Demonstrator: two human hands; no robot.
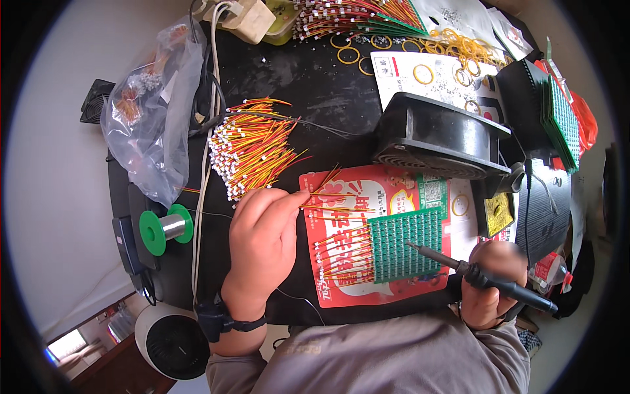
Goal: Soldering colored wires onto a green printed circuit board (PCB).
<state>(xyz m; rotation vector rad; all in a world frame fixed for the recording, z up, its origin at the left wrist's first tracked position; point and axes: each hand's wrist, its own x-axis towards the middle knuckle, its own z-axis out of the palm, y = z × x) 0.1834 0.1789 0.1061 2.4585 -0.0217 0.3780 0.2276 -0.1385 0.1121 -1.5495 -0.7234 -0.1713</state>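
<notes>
My left hand [266, 220] is closed, its fingertips pinching a few thin red-and-yellow wires [328, 195] over a red printed sheet [357, 297]. On that sheet lies a green circuit board panel [405, 253] with rows of small pads. Several wires with white connectors [344, 253] stretch leftward from the panel's left edge. A soldering iron [482, 277] sits in my right hand [492, 289], its tip over the panel's right half; whether the tip touches cannot be told. Beyond my left hand is a pile of wires with white connectors [256, 148].
A green spool of solder [165, 230] stands left of my left wrist. A black fan [440, 134] sits behind the panel, with a yellow sponge [499, 213] near it. White cables [205, 174] run down the left side. Rubber bands [459, 49] and more boards lie farther back.
</notes>
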